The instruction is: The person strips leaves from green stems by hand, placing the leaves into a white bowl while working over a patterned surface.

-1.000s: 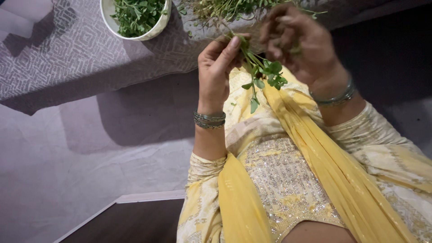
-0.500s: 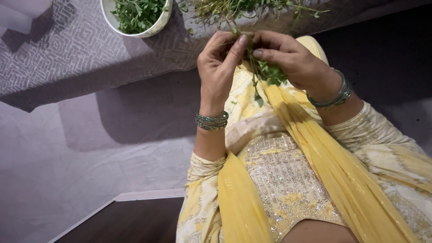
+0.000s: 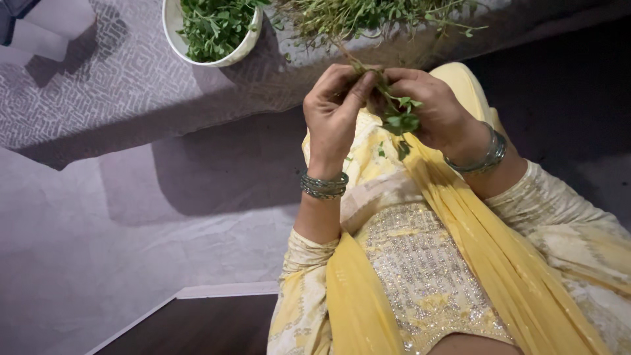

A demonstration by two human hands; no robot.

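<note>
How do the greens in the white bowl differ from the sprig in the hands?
The bowl greens are loose leaves heaped in the white bowl on the patterned cloth; the sprig is leaves on stems, held in the air above the lap. The bowl greens lie untouched; the sprig is pinched between the left hand and right hand. The bowl holds many leaves, the sprig few. Both are the same small green leaves.

Open room is left over the grey patterned cloth (image 3: 98, 98) to the left of the left hand (image 3: 335, 118). Further up, the way is blocked by a white round bowl of green leaves (image 3: 211, 29) and, beside it, a loose heap of leafy green stalks (image 3: 381, 16). Passage between the left hand and the right hand (image 3: 434, 112) is closed off by a leafy green sprig (image 3: 397, 115).
</note>
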